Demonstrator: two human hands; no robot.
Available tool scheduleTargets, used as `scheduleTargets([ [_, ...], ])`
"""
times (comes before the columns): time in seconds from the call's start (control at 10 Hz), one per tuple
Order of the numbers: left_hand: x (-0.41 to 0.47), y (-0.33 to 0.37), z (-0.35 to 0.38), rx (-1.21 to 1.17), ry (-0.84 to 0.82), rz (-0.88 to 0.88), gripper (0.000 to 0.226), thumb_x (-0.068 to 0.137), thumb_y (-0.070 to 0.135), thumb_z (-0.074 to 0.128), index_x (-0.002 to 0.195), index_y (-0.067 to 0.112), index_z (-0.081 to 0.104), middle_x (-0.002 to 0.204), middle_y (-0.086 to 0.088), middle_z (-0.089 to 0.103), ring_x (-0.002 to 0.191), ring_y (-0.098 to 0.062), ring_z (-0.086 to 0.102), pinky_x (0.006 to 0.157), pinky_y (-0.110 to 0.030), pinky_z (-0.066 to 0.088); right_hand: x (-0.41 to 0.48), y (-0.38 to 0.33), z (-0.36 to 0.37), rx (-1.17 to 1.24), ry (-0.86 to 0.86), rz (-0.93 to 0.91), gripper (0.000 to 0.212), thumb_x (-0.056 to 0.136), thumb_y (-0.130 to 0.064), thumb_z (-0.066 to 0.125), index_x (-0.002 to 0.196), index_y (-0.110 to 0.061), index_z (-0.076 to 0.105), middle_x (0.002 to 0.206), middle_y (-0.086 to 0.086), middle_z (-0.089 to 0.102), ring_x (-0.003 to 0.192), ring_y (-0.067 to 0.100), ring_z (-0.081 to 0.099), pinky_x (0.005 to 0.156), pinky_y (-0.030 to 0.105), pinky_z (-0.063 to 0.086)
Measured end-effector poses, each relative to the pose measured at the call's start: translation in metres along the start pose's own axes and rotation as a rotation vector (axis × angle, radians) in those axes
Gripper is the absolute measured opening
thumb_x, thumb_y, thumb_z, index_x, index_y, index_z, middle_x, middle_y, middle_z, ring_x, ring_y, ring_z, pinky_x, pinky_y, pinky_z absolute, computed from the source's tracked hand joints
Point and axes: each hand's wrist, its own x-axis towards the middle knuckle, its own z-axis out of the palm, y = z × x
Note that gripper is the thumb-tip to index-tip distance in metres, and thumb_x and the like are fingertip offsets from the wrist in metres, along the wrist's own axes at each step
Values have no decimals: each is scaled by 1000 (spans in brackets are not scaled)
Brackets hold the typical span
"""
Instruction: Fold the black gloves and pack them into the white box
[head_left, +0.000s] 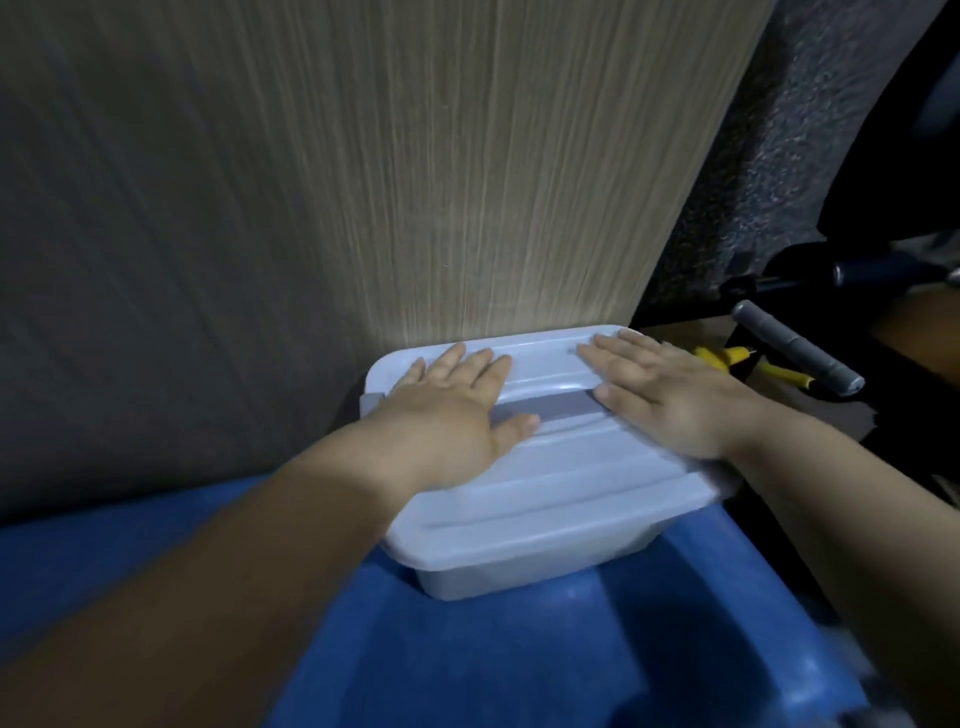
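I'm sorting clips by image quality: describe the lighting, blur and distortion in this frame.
Head view: dim, one bright patch on the wooden panel behind the white box, shadow to its left. Head view: forearms and blue surface at the bottom are soft; left hand and right hand, flat on the lid, sharper. Head view: the panel's right edge bows slightly, wide-angle distortion.

Wooden panel (415, 182) right behind box (530, 519)
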Motion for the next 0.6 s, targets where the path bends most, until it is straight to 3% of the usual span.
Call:
scheduleTargets([
  [0.1, 0, -2, 3, -4, -1, 7, 72, 94, 64, 15, 152, 28, -9, 160, 11, -15, 145, -11, -19, 120, -39, -7, -7, -4, -2, 25, 11, -1, 60, 97, -58, 17, 152, -36, 7, 161, -11, 4, 148, 9, -3, 120, 40, 8],
  [0.2, -2, 3, -4, -17, -33, -12, 72, 95, 62, 17, 152, 28, -9, 160, 10, -15, 145, -12, -20, 119, -39, -8, -9, -7, -3, 71, -8, 23, 77, 81, -71, 4, 151, -40, 7, 161, -15, 4, 147, 6, -3, 120, 40, 8],
  [0.3, 0, 18, -20, -62, -87, -63, 74, 95, 63, 22, 153, 23, -3, 161, 5, -10, 147, -17, -14, 120, -40, -2, -14, -9, -17, 130, -51, 62, 63, 94, -63, 26, 151, -38, 17, 161, -12, 10, 147, 6, 2, 120, 38, 8],
  [0.4, 1, 44, -47, -78, -96, -71, 72, 97, 59, 24, 153, 18, 8, 162, -2, 0, 148, -21, -4, 120, -39, 2, -27, -7, -42, 193, -53, 88, 49, 98, -49, 41, 142, -29, 43, 153, -4, 33, 144, 14, 22, 116, 35, 19],
  [0.5, 0, 81, -88, -147, -21, -28, 61, 99, 52, 28, 147, 13, 28, 154, -11, 27, 143, -25, 21, 115, -34, 18, -45, 9, -75, 272, 0, 199, 51, 91, -58, 33, 116, -25, 62, 123, 1, 60, 121, 25, 51, 99, 38, 42],
  [0.6, -2, 118, -129, -250, 19, 3, 48, 99, 50, 31, 124, 14, 50, 133, -12, 53, 123, -30, 46, 99, -36, 38, -68, 32, -117, 306, 3, 319, 42, 97, -52, 34, 100, -23, 64, 113, 5, 65, 110, 28, 58, 88, 38, 47],
])
